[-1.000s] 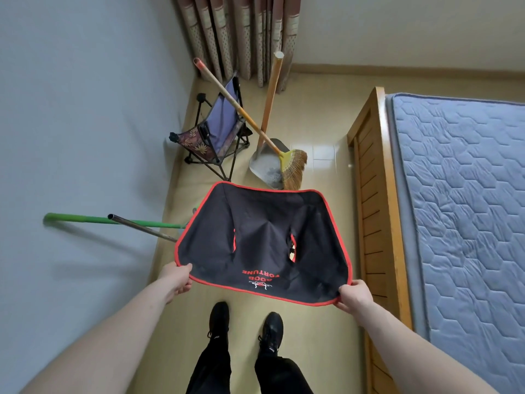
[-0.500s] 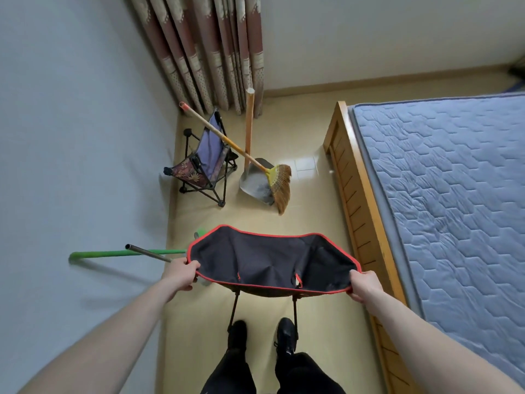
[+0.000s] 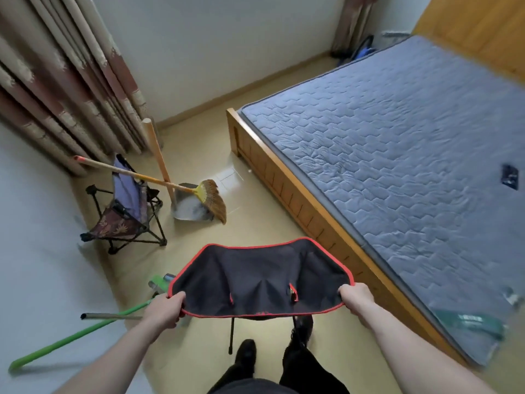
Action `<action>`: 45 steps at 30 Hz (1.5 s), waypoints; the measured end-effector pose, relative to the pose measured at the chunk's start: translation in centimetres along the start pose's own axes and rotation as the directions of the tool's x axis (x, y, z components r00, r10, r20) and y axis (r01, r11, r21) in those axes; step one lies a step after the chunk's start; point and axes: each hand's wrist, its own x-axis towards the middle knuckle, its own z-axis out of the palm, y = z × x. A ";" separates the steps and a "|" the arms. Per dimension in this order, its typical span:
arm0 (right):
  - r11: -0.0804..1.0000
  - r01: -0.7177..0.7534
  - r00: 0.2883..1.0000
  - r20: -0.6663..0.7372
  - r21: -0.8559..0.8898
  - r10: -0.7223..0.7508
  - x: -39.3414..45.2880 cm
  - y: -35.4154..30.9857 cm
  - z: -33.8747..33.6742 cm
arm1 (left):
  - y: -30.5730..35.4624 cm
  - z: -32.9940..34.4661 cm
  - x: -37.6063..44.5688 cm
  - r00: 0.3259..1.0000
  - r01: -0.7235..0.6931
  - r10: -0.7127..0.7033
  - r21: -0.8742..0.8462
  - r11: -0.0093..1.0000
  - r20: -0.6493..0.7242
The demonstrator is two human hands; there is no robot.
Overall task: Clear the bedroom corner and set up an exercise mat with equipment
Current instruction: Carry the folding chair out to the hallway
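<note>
I hold a black folding camp chair with red trim in front of me, above the floor; one thin black leg hangs below it. My left hand grips its left edge and my right hand grips its right edge. In the corner by the curtain stands a second small folding chair with purple and patterned fabric. A broom leans across it, its bristles in a grey dustpan with a wooden handle.
A green-handled mop and a grey pole lean on the left wall. A wooden bed with a grey quilted mattress fills the right side. Curtains hang at the back left. Beige floor runs between bed and wall.
The view has swung to the right, showing more of the bed. The black chair has moved right with my hands and stays held at both edges.
</note>
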 end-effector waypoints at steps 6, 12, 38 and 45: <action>0.965 -0.060 0.994 -0.071 0.254 0.081 -6.5 10.7 -1.1 | 2.7 2.5 -2.3 0.983 -0.182 0.173 0.188 0.965 0.062; 0.846 -0.173 0.966 -0.081 0.504 0.246 -9.9 24.1 -3.2 | 6.6 10.3 -7.6 0.918 -0.380 0.302 0.350 0.856 0.258; 0.150 -0.149 0.580 -0.036 0.978 0.814 -33.8 84.7 -13.0 | -5.0 63.1 -56.7 0.403 -0.906 0.280 0.423 -0.016 0.872; -0.036 -0.099 0.441 0.076 0.994 0.894 -36.4 97.1 -15.0 | -9.9 78.7 -69.7 0.247 -0.931 0.152 0.277 -0.236 0.957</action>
